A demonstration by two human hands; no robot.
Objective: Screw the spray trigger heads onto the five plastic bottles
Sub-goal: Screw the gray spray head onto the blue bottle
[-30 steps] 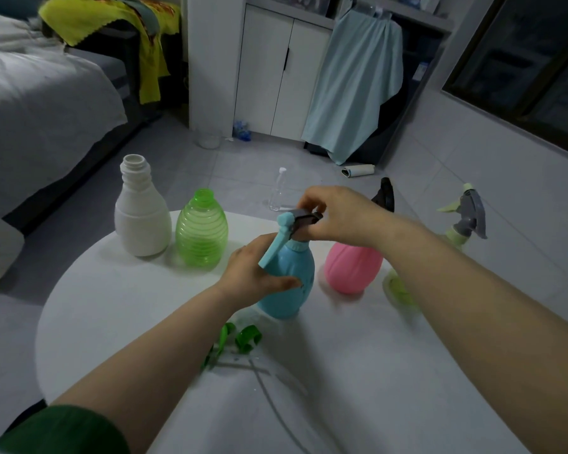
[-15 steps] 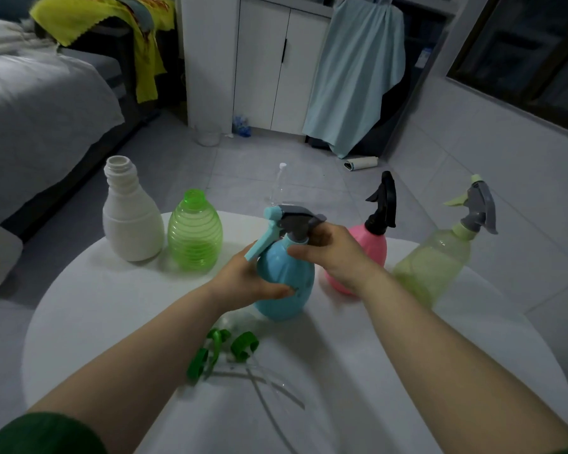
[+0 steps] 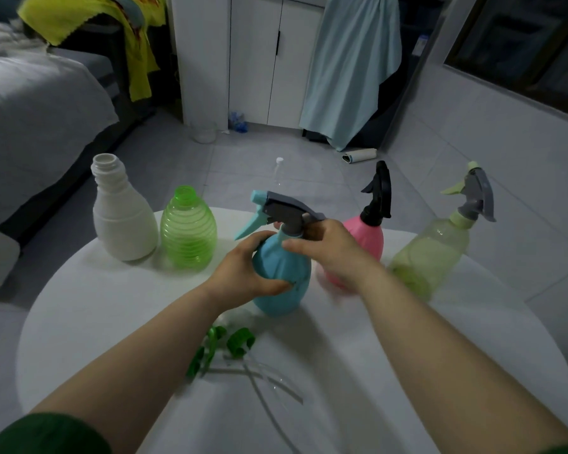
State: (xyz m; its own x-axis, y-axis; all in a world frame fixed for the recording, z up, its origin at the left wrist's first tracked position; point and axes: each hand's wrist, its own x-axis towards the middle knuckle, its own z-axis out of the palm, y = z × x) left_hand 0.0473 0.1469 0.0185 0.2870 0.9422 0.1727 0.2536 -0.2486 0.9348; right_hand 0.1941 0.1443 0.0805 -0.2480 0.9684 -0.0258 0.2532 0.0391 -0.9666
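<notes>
Both forearms are bare. The left arm wears a dark green sleeve (image 3: 43,434) pushed up near the elbow.

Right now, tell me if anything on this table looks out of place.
Nothing is spilled or broken. The odd bit: a green trigger head lies loose on its side near the table edge, tubes trailing, while the green bottle and white bottle stand uncapped.

The room is dim. The floor (image 3: 253,165) has grey tiles. A bed (image 3: 30,103) stands on the left. White cupboard doors (image 3: 259,60) are at the back, a blue cloth (image 3: 351,67) hanging beside them. A dark window (image 3: 522,44) is on the right.
</notes>
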